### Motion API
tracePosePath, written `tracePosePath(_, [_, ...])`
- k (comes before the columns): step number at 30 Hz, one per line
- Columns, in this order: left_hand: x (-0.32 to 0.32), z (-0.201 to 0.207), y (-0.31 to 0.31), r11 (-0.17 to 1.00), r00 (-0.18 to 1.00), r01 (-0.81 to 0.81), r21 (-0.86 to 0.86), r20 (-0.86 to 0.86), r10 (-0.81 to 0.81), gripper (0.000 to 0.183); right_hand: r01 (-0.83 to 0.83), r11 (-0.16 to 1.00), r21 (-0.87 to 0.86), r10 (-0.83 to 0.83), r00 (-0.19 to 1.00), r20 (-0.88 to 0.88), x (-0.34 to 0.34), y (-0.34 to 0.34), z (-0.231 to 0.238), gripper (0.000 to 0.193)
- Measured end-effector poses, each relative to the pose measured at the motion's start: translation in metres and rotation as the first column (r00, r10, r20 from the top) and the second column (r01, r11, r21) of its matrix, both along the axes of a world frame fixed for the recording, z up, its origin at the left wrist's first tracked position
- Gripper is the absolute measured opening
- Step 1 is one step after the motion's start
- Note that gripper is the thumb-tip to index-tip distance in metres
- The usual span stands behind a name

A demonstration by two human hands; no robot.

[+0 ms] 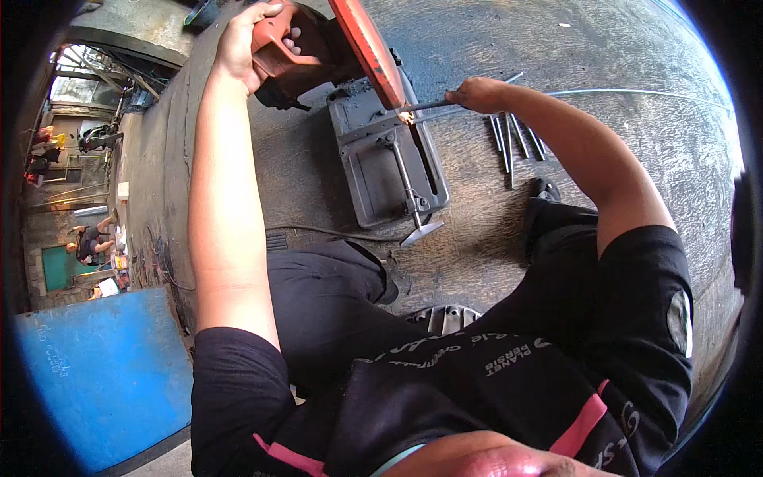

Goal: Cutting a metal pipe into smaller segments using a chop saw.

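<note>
My left hand (240, 49) is wrapped round the red handle of a chop saw (367, 56), up at the top left of centre. The saw's red guard slants down over its dark metal base (380, 195). A small orange glow shows where the guard's lower end meets a thin metal rod (429, 105). My right hand (478, 95) is closed on that rod, just right of the saw. Across the base lies a clamp screw (404, 179) with a T-shaped handle (422, 233). The blade itself is hidden by the guard.
Several short cut metal rods (509, 151) lie on the worn floor to the right. A long thin rod (636, 93) stretches toward the right rim. A cable (334, 232) runs beside the base. At the left stand a blue panel (103, 374) and, farther off, another person (93, 241).
</note>
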State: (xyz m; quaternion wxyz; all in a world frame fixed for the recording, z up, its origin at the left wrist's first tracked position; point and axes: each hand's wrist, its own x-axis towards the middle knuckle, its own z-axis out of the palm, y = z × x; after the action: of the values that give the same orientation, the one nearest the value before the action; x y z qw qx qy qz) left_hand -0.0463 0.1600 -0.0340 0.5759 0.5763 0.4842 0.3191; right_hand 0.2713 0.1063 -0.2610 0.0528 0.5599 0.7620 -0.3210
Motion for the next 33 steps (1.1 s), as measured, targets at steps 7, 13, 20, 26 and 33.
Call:
tracePosePath(7, [0.0, -0.001, 0.002, 0.999, 0.999, 0.033, 0.026, -0.005, -0.033, 0.05, 0.008, 1.0, -0.007, -0.008, 1.0, 0.014, 0.001, -0.001, 0.001, 0.067])
tracePosePath(13, [0.0, -0.002, -0.001, 0.999, 1.0, 0.019, 0.05, -0.019, -0.018, 0.049, 0.011, 1.0, -0.001, -0.011, 1.0, 0.014, -0.002, 0.001, -0.001, 0.067])
tracePosePath(20, [0.002, -0.002, 0.002, 0.999, 1.0, 0.025, 0.021, 0.003, -0.026, 0.047, 0.023, 1.0, 0.008, -0.023, 1.0, 0.001, 0.004, 0.005, -0.016, 0.067])
tracePosePath(26, [0.001, -0.003, 0.001, 1.0, 0.999, 0.021, 0.023, 0.025, -0.021, 0.044, -0.01, 1.0, -0.003, 0.01, 1.0, 0.021, -0.001, 0.003, -0.003, 0.067])
tracePosePath(33, [0.002, -0.002, 0.001, 0.999, 1.0, 0.018, 0.034, 0.012, -0.018, 0.044, -0.006, 1.0, 0.023, 0.006, 1.0, 0.007, -0.001, -0.003, 0.01, 0.068])
